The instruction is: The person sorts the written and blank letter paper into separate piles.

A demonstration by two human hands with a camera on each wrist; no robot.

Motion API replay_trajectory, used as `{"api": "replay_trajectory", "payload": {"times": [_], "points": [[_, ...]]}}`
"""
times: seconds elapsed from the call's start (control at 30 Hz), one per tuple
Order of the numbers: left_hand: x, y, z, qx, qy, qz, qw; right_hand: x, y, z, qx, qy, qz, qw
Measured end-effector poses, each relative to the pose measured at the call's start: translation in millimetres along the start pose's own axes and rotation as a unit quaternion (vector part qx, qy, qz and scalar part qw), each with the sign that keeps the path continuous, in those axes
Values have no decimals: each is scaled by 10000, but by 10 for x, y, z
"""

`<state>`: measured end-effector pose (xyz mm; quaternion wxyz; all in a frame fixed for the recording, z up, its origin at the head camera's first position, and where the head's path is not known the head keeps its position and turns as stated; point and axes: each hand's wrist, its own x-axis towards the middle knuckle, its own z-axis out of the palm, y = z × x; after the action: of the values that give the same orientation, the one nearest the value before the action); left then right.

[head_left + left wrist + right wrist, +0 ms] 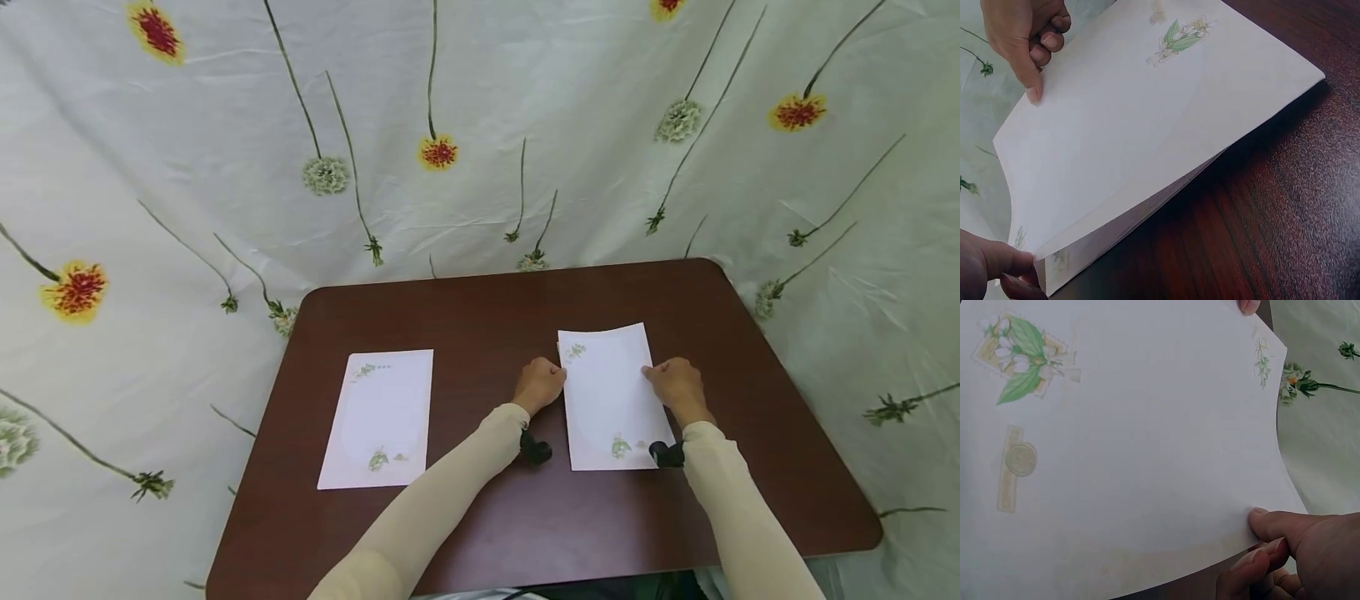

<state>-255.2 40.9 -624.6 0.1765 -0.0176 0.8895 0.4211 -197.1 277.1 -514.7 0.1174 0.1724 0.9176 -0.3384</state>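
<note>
A white sheet of paper (606, 400) with pale green plant prints is lifted at its far end, on the right half of the table. My left hand (540, 385) pinches its left edge between thumb and fingers. At the opposite edge my right hand (677, 387) pinches the paper, thumb on top and fingers curled below. Seen from the left wrist, the sheet (1129, 125) bows upward, and more paper (1079, 256) lies beneath it with a gap between. In the right wrist view the sheet's surface (1147, 425) shows a leaf-and-flower print and a tan seal.
Another printed white paper (378, 417) lies flat on the left part of the brown table (480, 317), near my left forearm. A flower-patterned cloth (480, 100) hangs behind and around the table. Dark wrist devices (535, 450) sit below both hands.
</note>
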Motion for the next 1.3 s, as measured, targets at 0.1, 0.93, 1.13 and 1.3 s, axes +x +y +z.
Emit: {"api": "replay_trajectory", "payload": {"times": [0.1,0.93,1.13,1.3], "points": [[-22,25,6,39,28,-48,10000,16,7,4,-29,3,13,10000],[-302,192,-49,452,437,-201,9978,153,135,183,-273,-10,188,9994],[-368,256,-96,600,495,-97,9969,180,206,214,-363,36,162,9992],[-435,324,-127,675,483,-118,9965,189,274,256,-461,13,131,9988]]}}
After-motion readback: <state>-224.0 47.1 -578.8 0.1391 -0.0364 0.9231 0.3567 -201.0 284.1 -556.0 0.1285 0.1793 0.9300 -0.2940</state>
